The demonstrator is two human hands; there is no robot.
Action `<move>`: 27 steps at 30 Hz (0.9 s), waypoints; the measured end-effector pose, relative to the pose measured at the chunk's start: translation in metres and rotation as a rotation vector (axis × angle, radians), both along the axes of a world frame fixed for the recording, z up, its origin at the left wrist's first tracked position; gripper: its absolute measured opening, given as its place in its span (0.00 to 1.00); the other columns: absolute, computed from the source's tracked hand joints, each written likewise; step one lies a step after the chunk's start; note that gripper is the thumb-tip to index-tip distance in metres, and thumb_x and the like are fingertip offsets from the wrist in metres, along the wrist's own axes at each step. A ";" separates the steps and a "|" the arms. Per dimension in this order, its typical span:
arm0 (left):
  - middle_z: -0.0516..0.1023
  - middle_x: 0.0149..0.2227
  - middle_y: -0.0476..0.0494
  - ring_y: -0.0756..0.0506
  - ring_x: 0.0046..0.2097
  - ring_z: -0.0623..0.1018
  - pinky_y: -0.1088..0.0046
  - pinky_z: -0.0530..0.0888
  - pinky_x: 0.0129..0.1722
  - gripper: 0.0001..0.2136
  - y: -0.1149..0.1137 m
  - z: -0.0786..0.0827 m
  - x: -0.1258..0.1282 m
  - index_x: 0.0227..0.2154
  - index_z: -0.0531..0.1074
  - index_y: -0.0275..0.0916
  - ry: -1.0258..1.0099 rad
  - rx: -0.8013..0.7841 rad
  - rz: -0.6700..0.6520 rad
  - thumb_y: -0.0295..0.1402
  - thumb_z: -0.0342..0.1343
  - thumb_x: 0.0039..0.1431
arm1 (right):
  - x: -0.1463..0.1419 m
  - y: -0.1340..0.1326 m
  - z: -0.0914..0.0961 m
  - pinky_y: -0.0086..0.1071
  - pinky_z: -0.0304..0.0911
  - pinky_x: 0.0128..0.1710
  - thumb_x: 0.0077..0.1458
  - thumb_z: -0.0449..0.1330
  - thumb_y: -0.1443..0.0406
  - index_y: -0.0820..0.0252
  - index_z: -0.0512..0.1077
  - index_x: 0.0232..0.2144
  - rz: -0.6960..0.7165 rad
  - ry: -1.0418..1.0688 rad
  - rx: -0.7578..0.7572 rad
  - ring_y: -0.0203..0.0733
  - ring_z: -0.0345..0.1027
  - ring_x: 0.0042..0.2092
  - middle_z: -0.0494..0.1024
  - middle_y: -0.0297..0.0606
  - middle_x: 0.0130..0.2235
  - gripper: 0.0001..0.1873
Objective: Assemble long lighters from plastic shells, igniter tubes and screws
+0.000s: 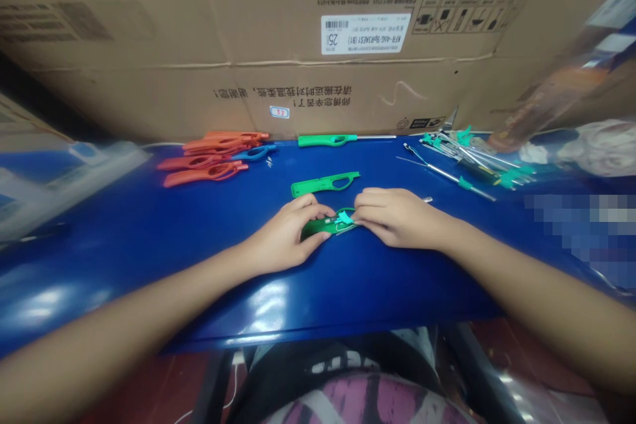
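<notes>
Left hand (285,230) pinches the green shell (313,226), long axis left-to-right; at its right end, right hand (397,217) bunches fingertips beside the teal piece (344,217), exact pinch unclear.

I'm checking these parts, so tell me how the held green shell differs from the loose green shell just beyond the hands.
The held shell is in the left hand, partly covered by its fingers; the loose shell lies on the table, untouched.
The held shell has a teal part at its right end; the loose shell shows none.
Both are green.
</notes>
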State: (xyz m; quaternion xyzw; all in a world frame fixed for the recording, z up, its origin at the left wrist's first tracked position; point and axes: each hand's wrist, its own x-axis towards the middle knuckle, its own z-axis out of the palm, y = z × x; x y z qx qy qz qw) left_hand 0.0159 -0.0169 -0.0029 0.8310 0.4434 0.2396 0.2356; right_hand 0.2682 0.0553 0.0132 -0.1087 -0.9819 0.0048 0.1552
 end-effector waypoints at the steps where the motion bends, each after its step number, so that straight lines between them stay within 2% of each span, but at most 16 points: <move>1: 0.71 0.44 0.42 0.43 0.46 0.74 0.59 0.73 0.51 0.14 0.000 0.000 0.000 0.52 0.72 0.39 0.001 -0.001 -0.001 0.31 0.55 0.64 | 0.000 -0.001 0.001 0.33 0.55 0.33 0.67 0.51 0.69 0.62 0.74 0.33 0.001 -0.002 0.028 0.42 0.63 0.37 0.74 0.41 0.34 0.14; 5: 0.71 0.43 0.42 0.42 0.45 0.74 0.59 0.73 0.50 0.13 0.001 0.000 0.000 0.51 0.72 0.39 -0.004 0.001 0.001 0.30 0.55 0.64 | 0.000 -0.003 0.003 0.33 0.51 0.31 0.67 0.49 0.70 0.62 0.74 0.32 -0.005 -0.028 0.094 0.41 0.60 0.36 0.73 0.40 0.33 0.15; 19: 0.71 0.43 0.42 0.42 0.45 0.74 0.59 0.73 0.50 0.14 0.001 0.002 0.001 0.51 0.73 0.40 0.012 -0.008 0.006 0.30 0.56 0.63 | 0.000 -0.004 0.005 0.33 0.56 0.34 0.67 0.50 0.69 0.62 0.75 0.35 -0.033 -0.106 -0.014 0.42 0.64 0.39 0.74 0.42 0.36 0.14; 27: 0.72 0.44 0.42 0.42 0.46 0.75 0.59 0.73 0.51 0.13 0.000 0.001 0.001 0.51 0.73 0.39 0.015 0.022 0.002 0.31 0.55 0.65 | 0.000 -0.003 0.005 0.33 0.53 0.31 0.67 0.49 0.69 0.62 0.75 0.35 -0.044 -0.148 0.037 0.42 0.63 0.38 0.73 0.42 0.36 0.15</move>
